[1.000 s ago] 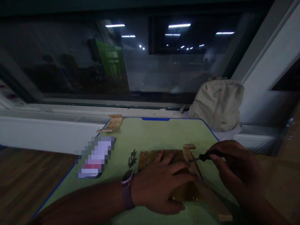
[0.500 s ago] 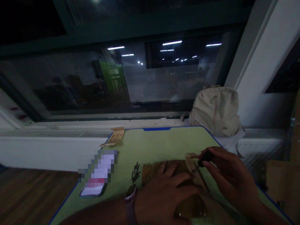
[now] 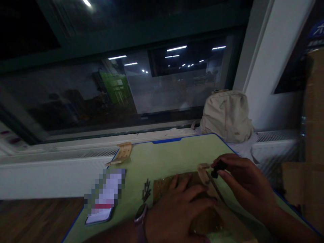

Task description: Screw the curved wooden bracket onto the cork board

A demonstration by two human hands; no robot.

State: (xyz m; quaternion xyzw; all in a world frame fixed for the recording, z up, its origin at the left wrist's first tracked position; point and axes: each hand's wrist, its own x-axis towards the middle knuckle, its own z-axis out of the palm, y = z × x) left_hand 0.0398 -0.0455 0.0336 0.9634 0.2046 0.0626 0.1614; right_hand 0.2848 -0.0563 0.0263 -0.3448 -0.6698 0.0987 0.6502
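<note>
My left hand lies with its fingers spread over a brown, shiny sheet that looks like taped cardboard. Between thumb and fingers of my right hand, a stubby black-handled tool, seemingly a screwdriver, is pinched. Its tip cannot be made out. Just left of that tool, a small pale wooden piece sits at the sheet's far right corner. Several dark, thin screws or nails lie in a loose pile left of the sheet.
A phone rests on the left of the green table. At the far left corner is a curved wooden piece with holes. A beige backpack stands behind the table, and cardboard boxes are at the right.
The view has turned a little to the right. My right hand has drawn the black-handled tool slightly back from the wooden piece; its thin shaft showed before. My left hand stays on the sheet.
</note>
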